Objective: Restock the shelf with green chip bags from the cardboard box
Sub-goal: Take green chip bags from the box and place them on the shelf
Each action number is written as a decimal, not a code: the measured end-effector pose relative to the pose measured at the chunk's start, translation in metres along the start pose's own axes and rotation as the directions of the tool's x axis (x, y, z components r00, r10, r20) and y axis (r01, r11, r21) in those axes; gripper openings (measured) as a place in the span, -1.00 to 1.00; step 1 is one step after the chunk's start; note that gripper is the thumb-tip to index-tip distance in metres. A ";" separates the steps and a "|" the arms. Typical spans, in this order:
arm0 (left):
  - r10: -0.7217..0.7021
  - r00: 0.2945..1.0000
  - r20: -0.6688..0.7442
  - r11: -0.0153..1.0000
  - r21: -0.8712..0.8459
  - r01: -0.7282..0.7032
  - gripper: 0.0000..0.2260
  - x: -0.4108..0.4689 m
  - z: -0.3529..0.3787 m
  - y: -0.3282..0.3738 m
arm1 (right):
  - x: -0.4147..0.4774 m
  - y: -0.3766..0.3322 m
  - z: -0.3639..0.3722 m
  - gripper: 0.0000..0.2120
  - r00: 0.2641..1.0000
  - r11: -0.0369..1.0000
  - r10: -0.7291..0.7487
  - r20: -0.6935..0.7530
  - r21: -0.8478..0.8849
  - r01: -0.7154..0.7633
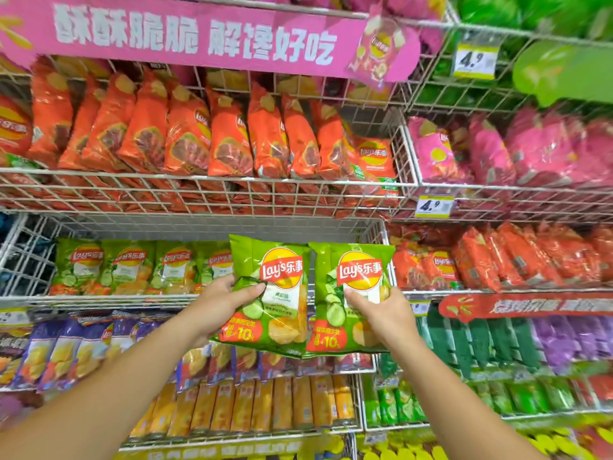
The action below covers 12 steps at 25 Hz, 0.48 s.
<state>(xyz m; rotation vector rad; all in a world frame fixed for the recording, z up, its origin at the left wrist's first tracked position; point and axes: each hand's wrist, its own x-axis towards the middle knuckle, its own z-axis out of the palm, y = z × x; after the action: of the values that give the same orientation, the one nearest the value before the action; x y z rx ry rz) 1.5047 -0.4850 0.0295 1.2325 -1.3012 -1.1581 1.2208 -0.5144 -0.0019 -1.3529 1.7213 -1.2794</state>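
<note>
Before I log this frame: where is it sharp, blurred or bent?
Head view: the left green chip bag and right green chip bag, gripped by the left hand and right hand, are sharp with legible logos; the pink banner and pink bags smear; wire shelf rails bow; lighting even.

A pink banner across the top shelf reads "酥酥脆脆 解馋好吃" in white. Two price tags on the wire shelving each show "4.9": the upper tag and the lower tag. The left green bag, held in the left hand, carries the logo "Lay's乐事", the flavour "黄瓜味" and "+10%" on a red patch. The right green bag, in the right hand, shows the same logo and "+10%". An orange bag above also reads "Lay's乐事". The red sign at right is too blurred to read.
</note>
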 end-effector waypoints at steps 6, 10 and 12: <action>0.019 1.000 0.021 1.000 0.007 -0.019 -0.86 0.069 0.018 -0.002 | 0.064 0.000 -0.013 -0.32 1.000 1.000 0.015 -0.002 -0.019 -0.015; -0.006 0.999 0.054 0.999 -0.036 0.008 -0.73 0.137 0.012 -0.015 | 0.123 0.001 0.009 -0.24 1.000 0.999 0.024 0.017 -0.033 -0.024; -0.040 0.997 0.066 0.998 -0.051 0.044 -0.70 0.168 0.006 -0.023 | 0.153 0.004 0.025 -0.23 0.998 0.998 0.051 0.041 -0.037 -0.050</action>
<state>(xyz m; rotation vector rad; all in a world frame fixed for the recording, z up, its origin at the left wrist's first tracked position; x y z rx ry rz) 1.4965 -0.6538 0.0123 1.1975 -1.2906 -1.2640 1.1947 -0.6668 0.0014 -1.3387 1.7460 -1.1891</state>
